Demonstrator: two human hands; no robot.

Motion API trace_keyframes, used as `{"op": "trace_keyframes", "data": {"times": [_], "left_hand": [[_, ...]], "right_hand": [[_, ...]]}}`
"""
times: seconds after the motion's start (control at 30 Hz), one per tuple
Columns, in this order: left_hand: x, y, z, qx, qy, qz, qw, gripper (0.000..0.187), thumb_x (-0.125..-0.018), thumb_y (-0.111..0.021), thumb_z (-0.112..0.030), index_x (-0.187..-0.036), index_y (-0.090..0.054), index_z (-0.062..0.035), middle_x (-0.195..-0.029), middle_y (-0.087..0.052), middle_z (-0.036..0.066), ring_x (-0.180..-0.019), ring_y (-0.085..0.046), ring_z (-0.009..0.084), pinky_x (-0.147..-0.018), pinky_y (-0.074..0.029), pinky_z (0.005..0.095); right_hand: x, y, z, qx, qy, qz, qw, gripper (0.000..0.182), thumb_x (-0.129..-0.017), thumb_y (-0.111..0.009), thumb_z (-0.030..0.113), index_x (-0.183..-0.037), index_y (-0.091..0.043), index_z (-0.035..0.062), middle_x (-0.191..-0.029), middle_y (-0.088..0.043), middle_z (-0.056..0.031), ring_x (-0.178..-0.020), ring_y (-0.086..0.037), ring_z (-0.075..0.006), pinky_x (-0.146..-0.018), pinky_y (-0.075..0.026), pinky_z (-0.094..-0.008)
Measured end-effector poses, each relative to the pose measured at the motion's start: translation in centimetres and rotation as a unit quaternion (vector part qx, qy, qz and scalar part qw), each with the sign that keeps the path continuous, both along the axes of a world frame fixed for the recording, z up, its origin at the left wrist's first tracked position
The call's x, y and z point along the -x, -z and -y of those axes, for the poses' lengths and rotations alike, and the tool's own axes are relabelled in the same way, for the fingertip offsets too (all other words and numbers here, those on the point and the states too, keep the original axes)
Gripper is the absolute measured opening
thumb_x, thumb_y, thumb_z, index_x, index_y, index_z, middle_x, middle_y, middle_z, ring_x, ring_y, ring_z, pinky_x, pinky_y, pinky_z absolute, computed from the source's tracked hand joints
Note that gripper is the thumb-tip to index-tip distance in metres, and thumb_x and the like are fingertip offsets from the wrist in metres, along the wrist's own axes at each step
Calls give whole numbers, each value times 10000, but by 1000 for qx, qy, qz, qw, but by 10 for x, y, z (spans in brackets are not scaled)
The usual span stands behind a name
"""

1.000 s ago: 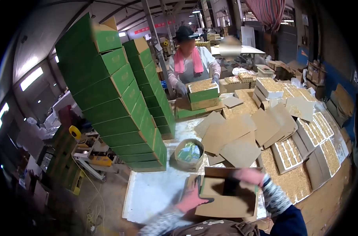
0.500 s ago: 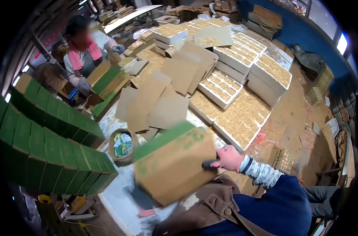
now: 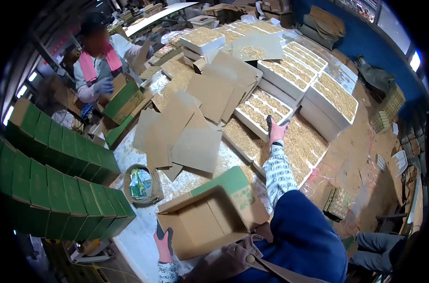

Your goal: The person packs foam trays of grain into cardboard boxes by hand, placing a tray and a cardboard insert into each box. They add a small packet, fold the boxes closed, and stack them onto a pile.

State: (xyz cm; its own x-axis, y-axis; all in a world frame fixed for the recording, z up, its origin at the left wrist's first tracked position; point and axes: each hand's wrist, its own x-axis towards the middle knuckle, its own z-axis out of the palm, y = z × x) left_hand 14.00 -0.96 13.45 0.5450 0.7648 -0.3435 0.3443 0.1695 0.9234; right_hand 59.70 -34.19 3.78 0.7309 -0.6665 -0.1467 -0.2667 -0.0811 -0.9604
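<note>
An empty cardboard box [image 3: 207,217] with a green flap lies open side up at the table's near edge. My left hand [image 3: 163,244], in a pink and dark glove, grips its left side. Farther out, my right hand [image 3: 276,130] reaches to the near edge of a white foam tray [image 3: 262,112] filled with husks, its fingers apart and touching or just over the rim. Whether it bears on the tray cannot be made out. Loose cardboard sheets [image 3: 195,147] lie left of that tray.
Green boxes [image 3: 73,203] stand in rows at left. A round basket [image 3: 156,188] holds green packets. Stacked foam trays [image 3: 330,106] stand at right. Across the table, a co-worker [image 3: 99,61] handles another green box [image 3: 124,100]. An egg tray [image 3: 337,203] lies on the floor at right.
The box has turned so its open inside faces up. My right hand has let go of it and moved forward to the foam tray. The co-worker's hands have moved.
</note>
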Motion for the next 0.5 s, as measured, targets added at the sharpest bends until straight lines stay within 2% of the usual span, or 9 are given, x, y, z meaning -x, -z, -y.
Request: {"op": "trace_keyframes", "data": {"times": [0.03, 0.17, 0.2, 0.23, 0.3, 0.37, 0.4, 0.43, 0.5], "left_hand": [[-2, 5, 1, -29, 10, 27, 999, 465, -828, -616, -77, -1241, -434, 36, -1168, -544, 110, -1018, -527, 185, -885, -434, 305], [-4, -1, -9, -8, 137, 83, 987, 343, -852, -574, -75, -1164, -528, 61, -1052, -612, 81, -913, -548, 147, -818, -441, 280], [-6, -5, -9, 2, 138, 102, 985, 342, -853, -574, -76, -1163, -527, 60, -1047, -614, 79, -906, -550, 143, -809, -445, 278], [-7, -10, -8, 12, 136, 122, 983, 341, -853, -574, -76, -1163, -526, 59, -1041, -616, 76, -898, -552, 139, -799, -449, 276], [-8, -13, -1, 28, 118, 129, 984, 338, -855, -576, -81, -1160, -526, 57, -1027, -620, 70, -882, -557, 132, -781, -455, 273], [-6, -20, 2, 35, 88, 102, 990, 334, -857, -580, -88, -1155, -529, 55, -1010, -625, 63, -864, -562, 126, -764, -461, 271], [-4, -4, -10, 30, 109, 80, 990, 318, -857, -589, -94, -1135, -541, 53, -991, -630, 57, -852, -566, 118, -755, -465, 269], [-6, 3, -16, 29, 114, 70, 991, 319, -846, -609, -92, -1127, -553, 50, -1007, -629, 71, -880, -570, 124, -776, -467, 268], [-11, 32, -31, -24, 133, 73, 988, 360, -824, -629, -77, -1151, -550, 51, -1073, -621, 110, -959, -569, 157, -847, -452, 280]], "right_hand": [[0, -4, -8, -46, 16, 73, 996, 1062, -636, -803, 299, -1439, -160, 32, -1394, -344, -225, -1275, -355, -310, -1056, -283, -335], [25, -42, -6, -167, 11, 134, 977, 969, -632, -800, 168, -1401, -239, -11, -1257, -494, -177, -1105, -497, -258, -959, -373, -329], [46, -75, -3, -101, 13, 72, 992, 944, -622, -808, 138, -1382, -272, -23, -1218, -524, -171, -1067, -526, -252, -923, -405, -334], [48, -53, 13, -176, -45, 168, 969, 894, -635, -804, 116, -1364, -305, -18, -1174, -549, -153, -1021, -553, -230, -875, -437, -316], [94, -94, 20, -259, -152, 263, 917, 727, -724, -724, 34, -1344, -344, 19, -1154, -550, -94, -993, -552, -170, -838, -446, -262], [150, -157, 17, -111, -260, 200, 938, 594, -790, -653, 54, -1321, -388, 25, -1151, -538, -69, -971, -533, -134, -830, -438, -255], [171, -173, 16, -105, -313, 198, 923, 554, -821, -620, 83, -1319, -387, 12, -1128, -553, -65, -963, -542, -150, -831, -445, -285], [197, -202, 10, -134, -365, 160, 907, 437, -828, -618, 102, -1229, -478, -1, -1093, -570, -58, -982, -544, -144, -856, -434, -277], [238, -225, 1, 70, -508, 183, 839, 299, -847, -593, 101, -1123, -582, -14, -1073, -589, -63, -1018, -549, -150, -888, -426, -271]]}}
